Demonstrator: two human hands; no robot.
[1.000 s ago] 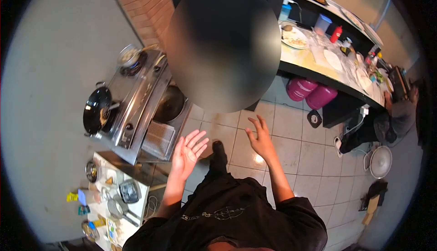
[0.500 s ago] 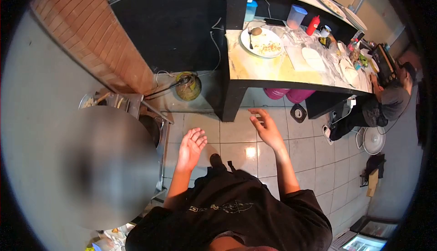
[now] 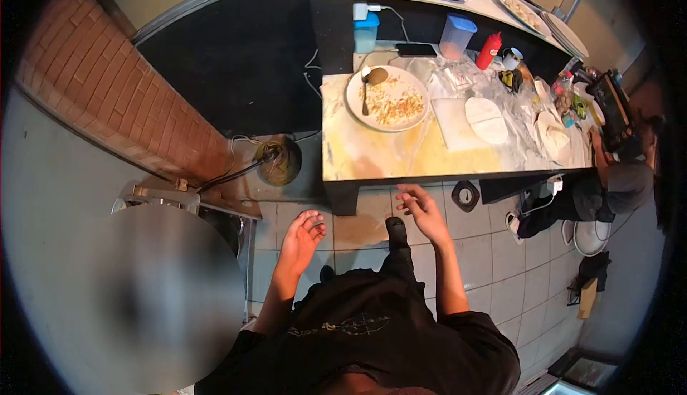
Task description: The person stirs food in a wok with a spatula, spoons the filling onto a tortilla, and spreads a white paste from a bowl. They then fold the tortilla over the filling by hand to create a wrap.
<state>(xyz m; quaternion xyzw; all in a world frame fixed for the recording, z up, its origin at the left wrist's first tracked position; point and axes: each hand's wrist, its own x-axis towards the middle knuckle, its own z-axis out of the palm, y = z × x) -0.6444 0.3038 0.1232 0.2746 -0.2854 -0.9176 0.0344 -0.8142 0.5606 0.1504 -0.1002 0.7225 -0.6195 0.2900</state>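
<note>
Obs.: yellow-marbled stone surface (image 3: pixel 372 162) stands directly ahead, its front edge just beyond right hand (image 3: pixel 424 212). Both grips open, fingers spread, holding nothing; left hand (image 3: pixel 300 237) hangs lower, over floor tiles. Risk: round white plate of food scraps (image 3: pixel 387 99) with spoon (image 3: pixel 365 87) sits near the left edge; a careless reach could tip it. Red squeeze bottle (image 3: pixel 488 51), upright at the back, could topple.

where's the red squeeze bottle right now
In the head view the red squeeze bottle stands upright at the back of the counter, toward the right, between the clear blue-lidded container and a small cup.
</note>
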